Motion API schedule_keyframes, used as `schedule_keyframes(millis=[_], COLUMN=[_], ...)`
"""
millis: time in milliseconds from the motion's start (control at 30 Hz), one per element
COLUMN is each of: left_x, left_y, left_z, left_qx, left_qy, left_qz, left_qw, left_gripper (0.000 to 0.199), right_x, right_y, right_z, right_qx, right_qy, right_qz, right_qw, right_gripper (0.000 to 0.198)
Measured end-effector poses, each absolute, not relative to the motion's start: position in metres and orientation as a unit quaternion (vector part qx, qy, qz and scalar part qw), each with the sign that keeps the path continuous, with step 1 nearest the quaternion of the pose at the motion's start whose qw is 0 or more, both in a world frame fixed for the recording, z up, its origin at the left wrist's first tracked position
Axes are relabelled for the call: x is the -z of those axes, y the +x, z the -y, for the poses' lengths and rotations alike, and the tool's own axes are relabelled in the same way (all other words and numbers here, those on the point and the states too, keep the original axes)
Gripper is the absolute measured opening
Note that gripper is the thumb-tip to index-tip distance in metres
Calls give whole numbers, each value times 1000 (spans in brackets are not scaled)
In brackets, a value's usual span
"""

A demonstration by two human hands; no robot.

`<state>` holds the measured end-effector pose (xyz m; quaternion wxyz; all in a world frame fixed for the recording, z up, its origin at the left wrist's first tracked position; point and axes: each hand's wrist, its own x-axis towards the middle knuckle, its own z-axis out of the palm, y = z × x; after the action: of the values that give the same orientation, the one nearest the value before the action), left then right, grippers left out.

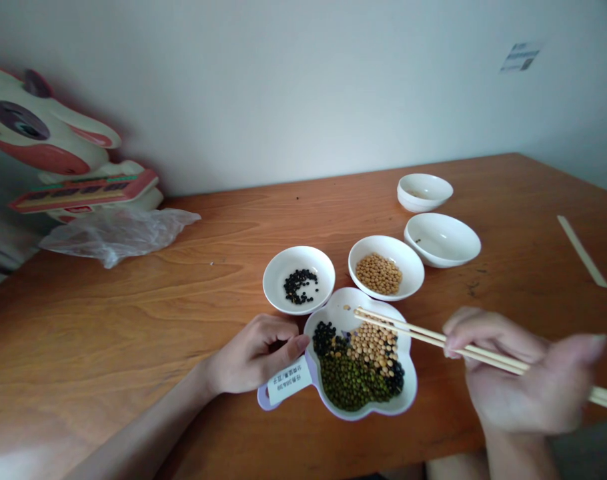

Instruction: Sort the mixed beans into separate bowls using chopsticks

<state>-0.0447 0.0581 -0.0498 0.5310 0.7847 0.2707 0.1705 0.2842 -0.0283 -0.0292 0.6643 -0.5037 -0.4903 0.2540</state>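
I see the left hand (253,357) gripping the lobed dish (408,388), label (287,381) “38&39” beside its thumb (294,347); right hand (526,387) clasping wooden chopsticks (418,330).

And we're in what looks like a room in a home, though that's not certain! Here's a wooden table (223,230) right up against a plain pale wall (283,87), a big cartoon animal figure (48,143) with a toy keyboard (91,190) on the left, everyday white bowls (446,233) on the wood. But look, a small printed notice (521,57) on that wall adds an institutional touch!
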Motion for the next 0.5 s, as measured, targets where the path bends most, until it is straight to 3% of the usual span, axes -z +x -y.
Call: schedule_keyframes(millis=[200, 500], left_x=[50, 51], left_y=[-45, -45], left_z=[-58, -58], left_qx=[-163, -161], left_qy=[785, 786], left_qz=[-276, -282], left_qw=[530, 526], left_gripper=[50, 48], right_x=[33, 24], right_y=[287, 297], right_z=[27, 39], right_qx=[-135, -286], right_qy=[-544, -507], right_qz=[368, 496], right_qw=[741, 645], right_gripper=[80, 88])
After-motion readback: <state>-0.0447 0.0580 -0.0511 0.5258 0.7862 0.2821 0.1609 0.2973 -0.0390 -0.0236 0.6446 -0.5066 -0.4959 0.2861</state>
